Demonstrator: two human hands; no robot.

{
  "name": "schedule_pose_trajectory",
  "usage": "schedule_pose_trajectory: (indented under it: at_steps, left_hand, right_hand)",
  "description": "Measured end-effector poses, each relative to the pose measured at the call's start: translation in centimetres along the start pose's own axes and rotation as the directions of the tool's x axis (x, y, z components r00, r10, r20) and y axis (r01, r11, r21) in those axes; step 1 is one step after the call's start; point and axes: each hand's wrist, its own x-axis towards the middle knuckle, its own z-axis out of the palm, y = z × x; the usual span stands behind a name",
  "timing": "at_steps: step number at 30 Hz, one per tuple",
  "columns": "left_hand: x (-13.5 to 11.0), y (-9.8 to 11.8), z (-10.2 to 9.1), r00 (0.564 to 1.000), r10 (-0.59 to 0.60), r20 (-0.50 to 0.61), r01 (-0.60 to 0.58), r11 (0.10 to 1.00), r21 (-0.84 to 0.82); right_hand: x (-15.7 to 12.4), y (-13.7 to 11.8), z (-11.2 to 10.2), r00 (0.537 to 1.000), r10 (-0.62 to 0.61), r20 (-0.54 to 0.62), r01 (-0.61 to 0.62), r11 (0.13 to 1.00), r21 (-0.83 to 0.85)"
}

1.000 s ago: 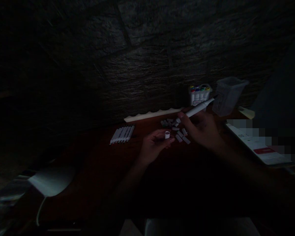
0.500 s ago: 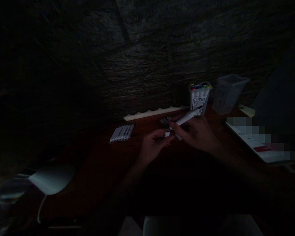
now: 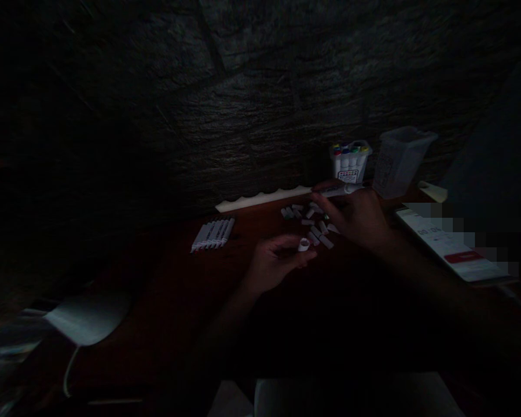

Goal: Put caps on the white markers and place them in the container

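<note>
The scene is very dark. My left hand (image 3: 275, 262) pinches a small white marker cap (image 3: 303, 245) between thumb and fingers above the reddish table (image 3: 178, 301). My right hand (image 3: 358, 217) grips a white marker (image 3: 342, 190), held nearly level just above a scatter of several loose white caps (image 3: 312, 223). The two hands are apart, the marker well clear of the cap.
A row of several white markers (image 3: 211, 234) lies to the left. A box of coloured-tip markers (image 3: 351, 162) and a clear plastic tub (image 3: 399, 162) stand at the back right. A wavy pale strip (image 3: 260, 198) lies along the dark wall. Papers (image 3: 449, 246) sit at right, a white object (image 3: 89, 315) at lower left.
Half a second ago the marker's end met the cap in my left hand. Now my right hand has lifted the marker away toward the back, and the cap stays in my left hand.
</note>
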Motion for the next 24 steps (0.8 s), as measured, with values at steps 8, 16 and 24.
schedule_pose_trajectory:
  at_steps: [8,16,24]
  left_hand:
    - [0.1,-0.5,-0.2,1.000,0.022,0.014,-0.022,1.000,0.010]
    - [1.2,-1.1,-1.0,0.999,-0.003,-0.040,0.002,1.000,-0.014]
    - [2.3,-3.0,-1.6,0.975,-0.213,-0.071,0.199,0.966,-0.163]
  right_hand:
    - [-0.3,0.0,0.5,0.995,0.100,0.004,-0.100,0.995,0.020]
    - [-0.2,0.5,0.6,0.980,0.187,-0.074,-0.184,0.982,0.046]
    - [-0.1,1.4,0.5,0.941,0.307,-0.144,-0.306,0.952,0.029]
